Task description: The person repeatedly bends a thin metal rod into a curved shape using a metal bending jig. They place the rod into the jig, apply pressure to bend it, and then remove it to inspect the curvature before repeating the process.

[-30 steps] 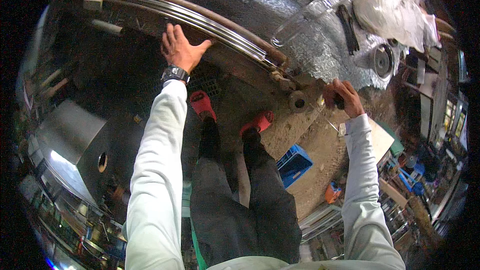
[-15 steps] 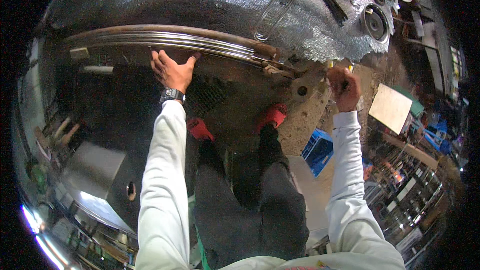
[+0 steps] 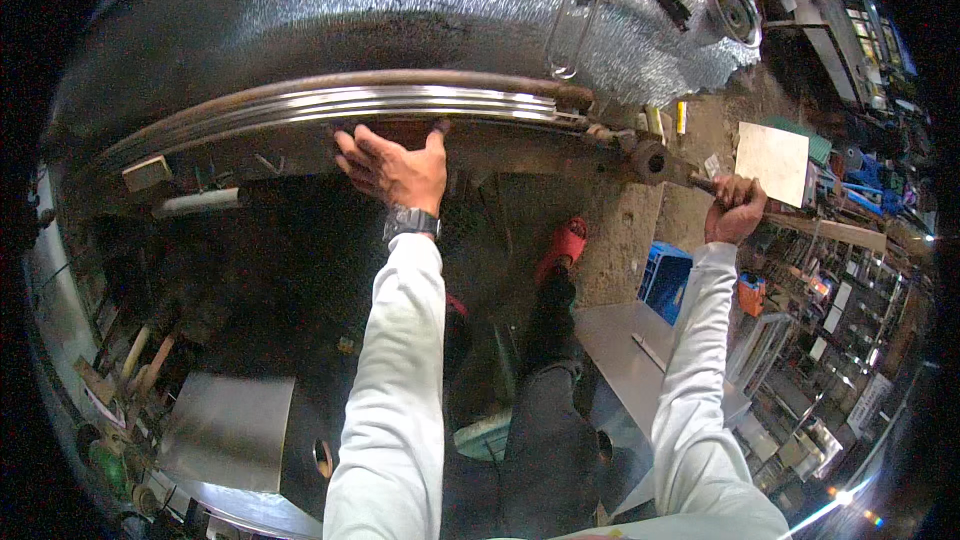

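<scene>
Long bright metal rails (image 3: pixel 400 97) run across in front of me beside a rusty round bar (image 3: pixel 380 78). My left hand (image 3: pixel 395 170) is spread at their near edge, fingertips against or just under it, holding nothing; a dark watch is on its wrist. At the right end of the rails is a rusty metal hub (image 3: pixel 648 161) with a round hole. From it a short metal lever (image 3: pixel 703 183) sticks out to the right. My right hand (image 3: pixel 738 208) is closed round the lever's outer end.
A silvery crinkled sheet (image 3: pixel 420 0) covers the surface beyond the rails. A bent wire loop (image 3: pixel 575 25) and a round metal part (image 3: pixel 735 12) lie on it. A blue crate (image 3: pixel 664 280), a pale square board (image 3: pixel 770 162) and crowded racks (image 3: pixel 850 310) stand at the right.
The view has shifted, and both hands now appear farther right in it. My right hand is lower relative to the hub, with the lever now showing. One red shoe is now mostly hidden.
</scene>
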Tool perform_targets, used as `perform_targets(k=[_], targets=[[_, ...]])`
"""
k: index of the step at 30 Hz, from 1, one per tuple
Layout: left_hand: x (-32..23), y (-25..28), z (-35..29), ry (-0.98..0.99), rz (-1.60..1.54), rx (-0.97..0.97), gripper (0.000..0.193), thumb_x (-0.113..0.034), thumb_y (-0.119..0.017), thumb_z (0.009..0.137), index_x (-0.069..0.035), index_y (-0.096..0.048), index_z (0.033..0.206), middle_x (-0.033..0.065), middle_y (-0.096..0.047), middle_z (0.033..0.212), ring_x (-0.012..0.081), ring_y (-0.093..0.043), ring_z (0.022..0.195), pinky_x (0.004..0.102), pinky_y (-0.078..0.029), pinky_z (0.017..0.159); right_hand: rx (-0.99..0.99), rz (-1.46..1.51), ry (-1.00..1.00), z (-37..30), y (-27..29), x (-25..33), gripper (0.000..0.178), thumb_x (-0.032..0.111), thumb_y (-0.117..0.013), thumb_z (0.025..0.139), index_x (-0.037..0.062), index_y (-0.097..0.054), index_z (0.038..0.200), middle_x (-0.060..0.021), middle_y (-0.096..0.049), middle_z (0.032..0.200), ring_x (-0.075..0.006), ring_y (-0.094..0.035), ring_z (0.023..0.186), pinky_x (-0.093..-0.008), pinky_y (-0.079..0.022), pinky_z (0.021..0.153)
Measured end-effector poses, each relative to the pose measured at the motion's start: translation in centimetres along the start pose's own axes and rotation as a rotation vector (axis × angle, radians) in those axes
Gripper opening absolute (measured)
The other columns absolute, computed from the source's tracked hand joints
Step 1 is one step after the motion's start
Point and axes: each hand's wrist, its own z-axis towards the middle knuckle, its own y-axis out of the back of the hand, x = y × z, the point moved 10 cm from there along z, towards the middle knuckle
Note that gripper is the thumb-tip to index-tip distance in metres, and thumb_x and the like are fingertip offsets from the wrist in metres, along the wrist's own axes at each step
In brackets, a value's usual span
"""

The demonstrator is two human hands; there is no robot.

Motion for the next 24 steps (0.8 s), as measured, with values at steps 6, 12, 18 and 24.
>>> perform_targets(k=[6, 12, 18, 24], targets=[[0.7, -1.0, 0.1, -0.014, 0.023, -0.005, 0.106, -0.045, -0.087, 0.07, 0.001, -0.027, 0.143, 0.0287, -0.021, 0.157, 0.0528, -0.019, 0.146, 0.0662, -0.024, 0.116, -0.55, -0.002, 0.059, -11.2, 1.4, -1.4, 0.036, 0.034, -0.047, 0.101, 0.0126, -0.042, 0.072, -0.0029, -0.043, 0.065, -0.019, -0.044, 0.063, -0.0401, -0.045, 0.076], [0.3, -0.4, 0.2, 0.068, 0.081, 0.093, 0.105, -0.049, -0.082, 0.072, 0.002, -0.031, 0.147, 0.0262, -0.023, 0.16, 0.0492, -0.021, 0.147, 0.0644, -0.019, 0.119, -0.488, 0.015, -0.032, -13.6, -1.8, -1.7, 0.03, 0.027, -0.055, 0.1, 0.0106, -0.048, 0.075, -0.0045, -0.051, 0.07, -0.0205, -0.053, 0.072, -0.0396, -0.046, 0.084], [0.1, -0.9, -0.1, 0.053, 0.144, 0.023, 0.107, -0.053, -0.079, 0.072, 0.004, -0.033, 0.148, 0.0275, -0.023, 0.161, 0.0457, -0.017, 0.151, 0.06, -0.008, 0.124, -0.354, -0.081, -0.125, -14.9, -4.8, -2.1, 0.024, 0.023, -0.057, 0.1, 0.0078, -0.056, 0.081, -0.0059, -0.06, 0.081, -0.0185, -0.056, 0.084, -0.037, -0.042, 0.09], [-0.3, 0.4, -0.4, 0.063, 0.012, -0.043, 0.108, -0.039, -0.085, 0.072, 0.01, -0.029, 0.149, 0.0326, -0.021, 0.159, 0.0512, -0.015, 0.149, 0.0537, -0.017, 0.124, -0.004, -0.145, -0.295, -14.1, -6.6, -1.4, 0.023, 0.02, -0.057, 0.098, 0.0047, -0.057, 0.08, -0.0088, -0.063, 0.084, -0.0197, -0.057, 0.089, -0.0356, -0.042, 0.092]])
